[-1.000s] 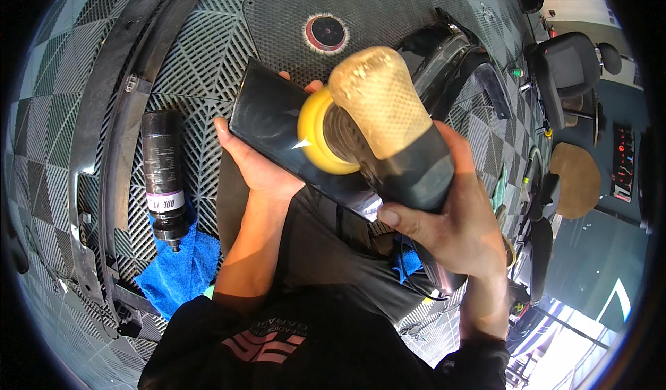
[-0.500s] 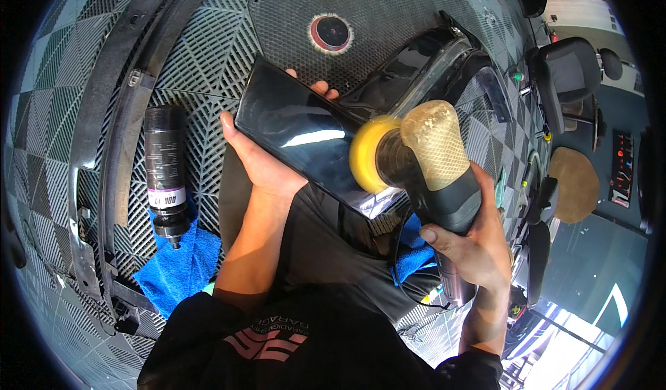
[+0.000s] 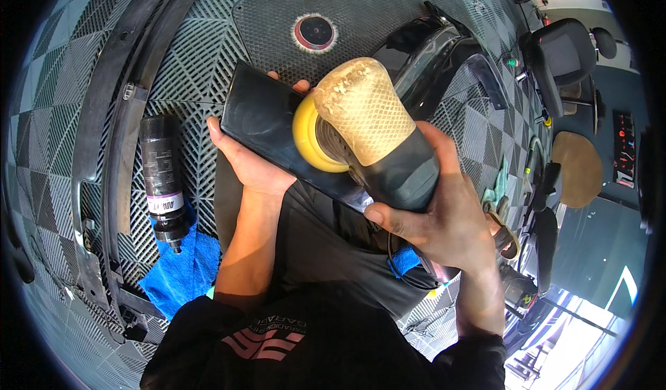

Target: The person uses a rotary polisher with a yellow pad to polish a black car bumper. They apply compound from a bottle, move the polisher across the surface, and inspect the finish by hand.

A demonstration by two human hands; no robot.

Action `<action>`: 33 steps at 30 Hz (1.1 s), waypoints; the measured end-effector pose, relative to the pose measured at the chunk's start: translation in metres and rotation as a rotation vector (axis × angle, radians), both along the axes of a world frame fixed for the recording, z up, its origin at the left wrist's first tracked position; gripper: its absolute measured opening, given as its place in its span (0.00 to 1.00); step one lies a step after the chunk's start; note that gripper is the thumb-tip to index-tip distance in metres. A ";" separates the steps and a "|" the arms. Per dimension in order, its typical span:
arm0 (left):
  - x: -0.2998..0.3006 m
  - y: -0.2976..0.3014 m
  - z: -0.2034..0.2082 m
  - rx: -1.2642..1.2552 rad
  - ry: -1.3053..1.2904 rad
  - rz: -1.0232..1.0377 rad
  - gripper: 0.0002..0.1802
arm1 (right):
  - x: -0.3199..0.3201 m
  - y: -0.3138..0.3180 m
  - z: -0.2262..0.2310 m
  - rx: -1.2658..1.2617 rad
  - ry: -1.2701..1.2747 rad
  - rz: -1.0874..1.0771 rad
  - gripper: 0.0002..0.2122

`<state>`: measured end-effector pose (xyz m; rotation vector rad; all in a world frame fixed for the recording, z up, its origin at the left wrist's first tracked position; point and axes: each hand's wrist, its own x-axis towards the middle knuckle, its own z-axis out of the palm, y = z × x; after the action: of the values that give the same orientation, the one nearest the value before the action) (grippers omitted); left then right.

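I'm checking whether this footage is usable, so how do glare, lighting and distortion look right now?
Head view: the lower right is blown out to white; same view, the polisher has a brightly lit tan top, the panel glints near its lower tip, and the floor tiles bend toward the rim.

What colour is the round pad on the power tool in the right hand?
Yellow: the round pad shows best in the head view.
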<state>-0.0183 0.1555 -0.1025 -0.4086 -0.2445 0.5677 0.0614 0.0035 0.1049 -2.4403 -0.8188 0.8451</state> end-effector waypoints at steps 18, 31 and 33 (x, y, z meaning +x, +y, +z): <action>0.002 0.003 -0.005 0.289 0.434 -0.015 0.55 | 0.042 -0.085 -0.010 0.208 -0.018 -0.232 0.40; 0.003 0.003 -0.005 0.312 0.402 -0.008 0.54 | 0.045 -0.113 -0.016 0.237 0.000 -0.322 0.42; 0.004 0.003 -0.007 0.328 0.384 -0.005 0.54 | 0.037 -0.107 -0.013 0.229 0.028 -0.341 0.44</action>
<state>-0.0143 0.1583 -0.1092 0.0210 0.0344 0.5782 0.0981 -0.1034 0.0922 -2.2694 -0.4411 0.6183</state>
